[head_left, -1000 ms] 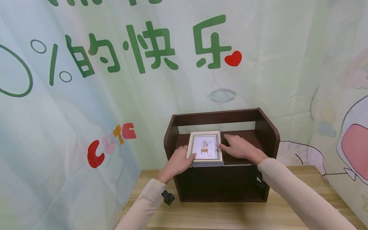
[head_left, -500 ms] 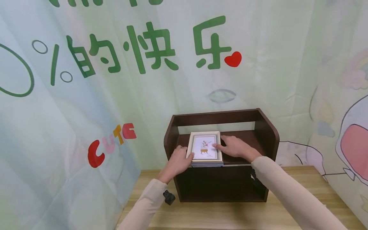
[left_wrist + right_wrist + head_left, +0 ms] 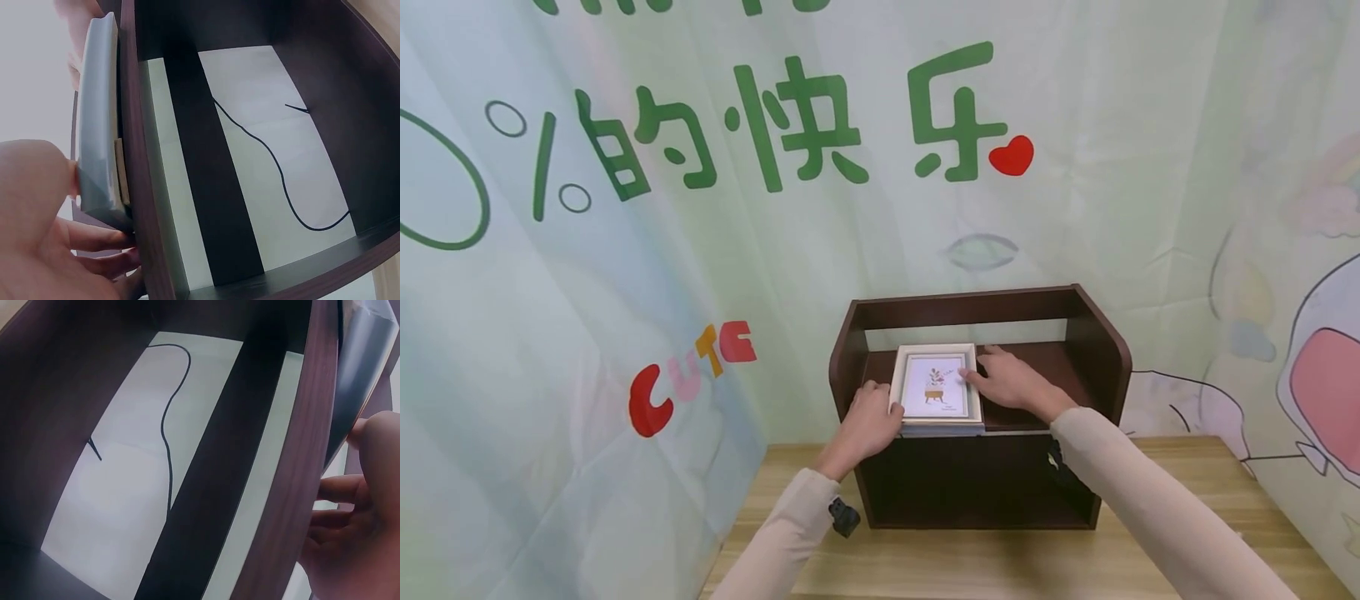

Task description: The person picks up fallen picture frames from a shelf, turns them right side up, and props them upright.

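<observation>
A photo frame [image 3: 935, 392] lay flat, print side up, on the upper shelf [image 3: 1051, 358] of a dark-brown rack [image 3: 1103, 358], btwn the two sets of fingers: just R of the left set, just L of the right. The L hand [image 3: 871, 421] was at the frame's L side, its fingers bent beside the rim, thumb against the rim nr. the front corner. The R hand [image 3: 1013, 383] was at the opp. side, thumb tip over the rim & onto the print area, remaining fingers alongside the far half of that rim. Thumb-to-finger spread looked moderate on both; whether either hand pinched the frame or merely touched it could not be told. A blue-grey layer [image 3: 942, 430] showed below the near rim, on the wearer's side of the fingers; part of frame or separate item, unclear. Handling (est.): prob. light & stiff, w/ a smooth, maybe slippery rim; the flat front, if glazed, would be fragile and smudge easily. Best hold, as judged, was on the two long side rims, opp. each other, thumbs off the centre. Below the fingers the rack stood on a light wood surface [image 3: 887, 571]; a black device [image 3: 844, 517] sat at the L wrist, wearer-side of the left fingers; a printed cloth backdrop [image 3: 820, 250] hung beyond both hands.
</observation>
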`<state>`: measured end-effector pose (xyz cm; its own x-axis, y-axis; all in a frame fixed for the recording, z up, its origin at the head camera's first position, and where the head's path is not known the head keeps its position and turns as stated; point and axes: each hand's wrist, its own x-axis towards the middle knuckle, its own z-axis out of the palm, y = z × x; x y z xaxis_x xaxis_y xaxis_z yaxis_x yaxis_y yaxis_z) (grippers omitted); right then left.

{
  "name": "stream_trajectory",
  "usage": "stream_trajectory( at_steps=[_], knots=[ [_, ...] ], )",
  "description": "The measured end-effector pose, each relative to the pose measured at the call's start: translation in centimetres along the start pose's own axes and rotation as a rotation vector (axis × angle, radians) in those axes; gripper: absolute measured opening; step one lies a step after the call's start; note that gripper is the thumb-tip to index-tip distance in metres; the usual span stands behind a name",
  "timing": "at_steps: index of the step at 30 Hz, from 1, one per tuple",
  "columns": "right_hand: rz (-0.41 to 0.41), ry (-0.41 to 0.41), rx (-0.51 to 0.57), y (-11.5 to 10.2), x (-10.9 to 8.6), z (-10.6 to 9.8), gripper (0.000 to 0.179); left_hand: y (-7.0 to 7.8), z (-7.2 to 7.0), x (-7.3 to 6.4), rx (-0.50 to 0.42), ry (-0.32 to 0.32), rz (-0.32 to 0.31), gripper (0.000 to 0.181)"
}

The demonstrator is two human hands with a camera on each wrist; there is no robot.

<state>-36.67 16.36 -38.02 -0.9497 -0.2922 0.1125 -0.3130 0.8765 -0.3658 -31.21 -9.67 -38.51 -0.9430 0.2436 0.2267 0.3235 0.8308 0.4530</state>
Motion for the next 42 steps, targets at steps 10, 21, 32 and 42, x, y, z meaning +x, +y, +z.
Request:
stream_trajectory(
  at_steps=[10, 21, 32, 42],
  knots=[
    [0.161, 0.051, 0.291, -0.8, 0.0, 0.3, 0.037, 0.1, 1.2, 0.0, -0.05, 0.06, 0.02, 0.026],
    [0.38, 0.097, 0.632, -1.6, -0.1, -1.0, 0.045, 0.5, 1.7, -0.6, -0.135, 0.228, 0.049, 0.043],
    [0.344, 0.075, 0.869, -1.0, -1.1, -3.1, 0.06, 1.3, 1.0, -0.7, -0.31, 0.38, 0.014, 0.039],
    [0.253, 0.17, 0.925, -2.1, -2.2, -4.5, 0.061, 1.4, 1.1, -0.5, -0.404, 0.53, 0.018, 0.035]
  ],
)
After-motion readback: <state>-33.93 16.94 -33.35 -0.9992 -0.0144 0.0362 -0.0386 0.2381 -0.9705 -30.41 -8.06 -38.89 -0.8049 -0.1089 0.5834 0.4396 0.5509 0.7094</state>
